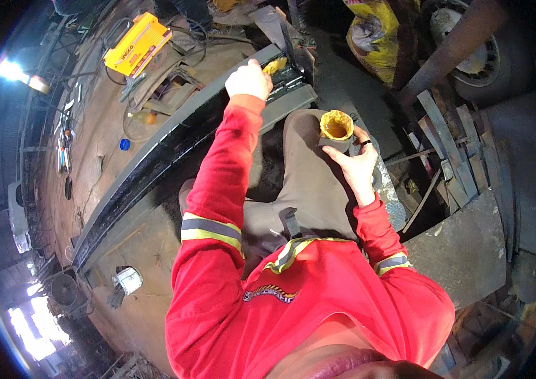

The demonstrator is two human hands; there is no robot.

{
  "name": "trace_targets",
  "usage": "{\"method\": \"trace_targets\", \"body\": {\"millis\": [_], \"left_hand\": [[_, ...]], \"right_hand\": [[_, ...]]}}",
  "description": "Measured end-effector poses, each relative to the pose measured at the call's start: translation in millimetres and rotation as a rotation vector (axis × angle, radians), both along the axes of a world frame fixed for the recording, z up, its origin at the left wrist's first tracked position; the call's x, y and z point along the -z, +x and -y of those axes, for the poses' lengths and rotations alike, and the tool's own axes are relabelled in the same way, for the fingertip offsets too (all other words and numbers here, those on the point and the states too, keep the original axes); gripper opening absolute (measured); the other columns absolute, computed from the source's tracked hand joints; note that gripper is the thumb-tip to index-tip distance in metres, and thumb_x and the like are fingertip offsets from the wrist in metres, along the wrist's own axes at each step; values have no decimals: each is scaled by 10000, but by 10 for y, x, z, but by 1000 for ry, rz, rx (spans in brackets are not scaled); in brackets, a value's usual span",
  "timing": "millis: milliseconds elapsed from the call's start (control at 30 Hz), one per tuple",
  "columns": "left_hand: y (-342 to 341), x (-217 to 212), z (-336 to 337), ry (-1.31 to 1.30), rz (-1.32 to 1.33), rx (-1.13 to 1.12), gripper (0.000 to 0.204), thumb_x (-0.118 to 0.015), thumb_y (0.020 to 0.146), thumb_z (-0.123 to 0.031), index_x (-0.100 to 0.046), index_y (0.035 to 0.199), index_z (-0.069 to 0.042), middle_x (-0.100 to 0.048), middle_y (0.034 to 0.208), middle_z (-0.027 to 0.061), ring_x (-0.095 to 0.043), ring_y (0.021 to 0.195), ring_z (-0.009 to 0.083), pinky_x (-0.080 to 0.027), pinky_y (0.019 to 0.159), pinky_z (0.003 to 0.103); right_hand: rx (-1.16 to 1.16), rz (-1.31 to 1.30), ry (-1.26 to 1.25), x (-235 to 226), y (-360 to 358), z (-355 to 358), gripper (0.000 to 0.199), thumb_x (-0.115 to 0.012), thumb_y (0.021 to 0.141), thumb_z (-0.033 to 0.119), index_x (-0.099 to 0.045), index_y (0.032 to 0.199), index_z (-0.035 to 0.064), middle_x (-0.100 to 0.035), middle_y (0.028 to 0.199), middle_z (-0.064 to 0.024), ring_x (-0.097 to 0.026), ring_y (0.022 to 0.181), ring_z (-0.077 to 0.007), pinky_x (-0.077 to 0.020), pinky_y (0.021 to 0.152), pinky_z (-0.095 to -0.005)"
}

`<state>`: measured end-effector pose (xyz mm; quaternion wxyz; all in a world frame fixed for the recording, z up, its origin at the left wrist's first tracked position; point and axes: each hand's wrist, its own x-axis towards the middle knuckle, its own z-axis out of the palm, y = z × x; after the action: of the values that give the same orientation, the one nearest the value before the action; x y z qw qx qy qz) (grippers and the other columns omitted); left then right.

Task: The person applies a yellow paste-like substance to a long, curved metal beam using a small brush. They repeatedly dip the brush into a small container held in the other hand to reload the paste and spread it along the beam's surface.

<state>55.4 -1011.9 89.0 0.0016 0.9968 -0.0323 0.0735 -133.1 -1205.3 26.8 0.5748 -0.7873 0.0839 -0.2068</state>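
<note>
My left hand (248, 81) is a closed fist over the far end of a long dark metal beam (154, 146). Out of its right side pokes a yellow, crumpled-looking piece (275, 66), close to the beam's inner channel; whether it is a cloth or a brush I cannot tell. In my right hand (355, 165) is a small cup (335, 131), held upright above my right thigh. Thick yellow crust coats the cup's rim, and brownish stuff shows inside. My thumb lies at its near side, the fingers round its right.
Beyond the beam sit a yellow-orange machine (138, 45) with cables and a blue cap (124, 144). A white tin (129, 280) stands to the left. Scrap metal strips (448, 142), a wheel (470, 47) and a yellow sack (375, 38) crowd the right.
</note>
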Motion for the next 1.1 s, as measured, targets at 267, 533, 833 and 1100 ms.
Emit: {"method": "trace_targets", "body": {"millis": [267,533,833,1100], "left_hand": [[10,56,-14,-20,-75,-29,343,-622,789,-339,-615,950,-36,-666,886,198,-659,847,349,-525,752,455],[232,-385,-136,-184,-124,-71,397,-622,779,-447,-688,923,-83,-663,1018,174,-634,961,344,-506,831,425],[407,-490,-268,-69,-96,-172,442,-632,779,-476,-680,991,-91,-662,1026,176,-634,983,326,-501,852,423],[458,-521,-461,-320,-169,-9,394,-666,755,-430,-672,827,-42,-676,895,190,-650,902,331,-501,802,404]], "right_hand": [[-21,-110,111,-45,-42,-54,636,-882,566,211,-611,1088,-32,-641,1042,-113,-591,959,-183,-458,858,-311],[-20,-81,67,49,-48,-69,650,-888,554,231,-614,1082,-30,-643,1047,-105,-592,941,-180,-455,814,-306],[19,-102,90,40,-62,-60,643,-884,559,226,-614,1083,-30,-647,1028,-114,-592,938,-182,-448,841,-316],[-2,-87,47,-14,-36,-33,649,-889,555,214,-612,1089,-30,-647,1025,-114,-599,928,-180,-464,816,-307]]}}
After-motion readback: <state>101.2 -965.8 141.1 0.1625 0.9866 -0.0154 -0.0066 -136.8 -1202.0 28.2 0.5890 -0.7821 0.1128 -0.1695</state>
